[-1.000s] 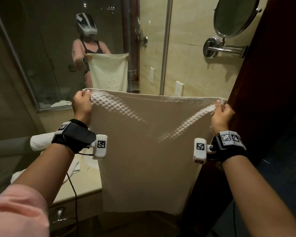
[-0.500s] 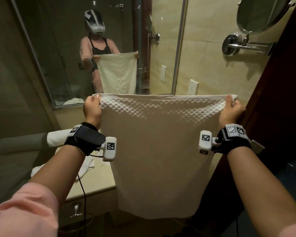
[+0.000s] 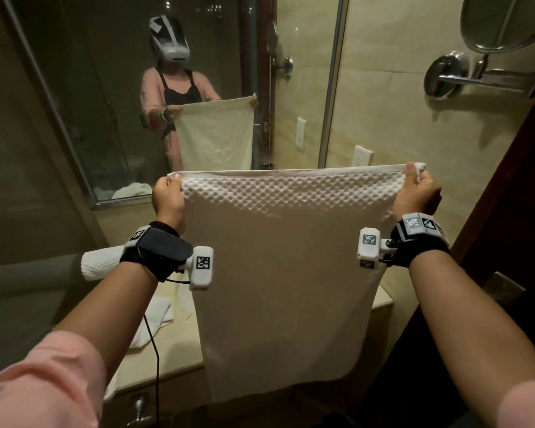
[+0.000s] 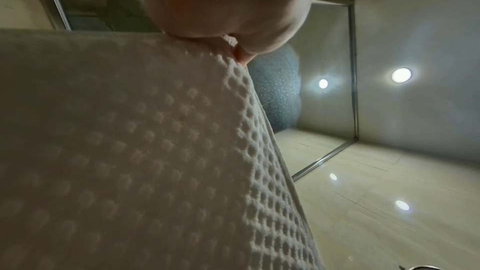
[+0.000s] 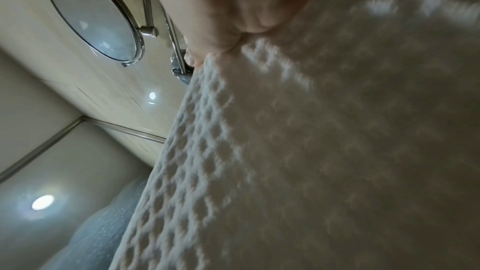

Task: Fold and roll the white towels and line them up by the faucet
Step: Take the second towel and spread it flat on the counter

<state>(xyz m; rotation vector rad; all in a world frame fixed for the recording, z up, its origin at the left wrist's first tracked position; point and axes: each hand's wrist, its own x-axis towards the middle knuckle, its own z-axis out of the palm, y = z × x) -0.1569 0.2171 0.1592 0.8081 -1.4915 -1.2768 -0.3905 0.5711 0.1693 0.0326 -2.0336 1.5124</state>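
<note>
A white waffle-weave towel [image 3: 284,273] hangs flat in front of me, stretched taut above the counter. My left hand [image 3: 167,196] pinches its top left corner and my right hand [image 3: 416,189] pinches its top right corner. The left wrist view shows the towel [image 4: 130,151] hanging below the pinching left hand [image 4: 228,7]. In the right wrist view the towel [image 5: 311,151] fills the frame under the right hand [image 5: 233,7]. A rolled white towel [image 3: 101,262] lies on the counter behind my left wrist. Another loose white towel [image 3: 155,319] lies flat under my left forearm. The faucet is hidden.
The beige counter [image 3: 167,362] runs below the towel, with a drawer knob [image 3: 139,406] under its front edge. A wall mirror [image 3: 136,88] faces me. A round swing-arm mirror [image 3: 504,23] sticks out at the upper right, beside a dark wooden panel [image 3: 507,196].
Both hands have drawn apart and levelled out, pulling the towel's sagging top edge straight and taut. The view has shifted slightly to the left.
</note>
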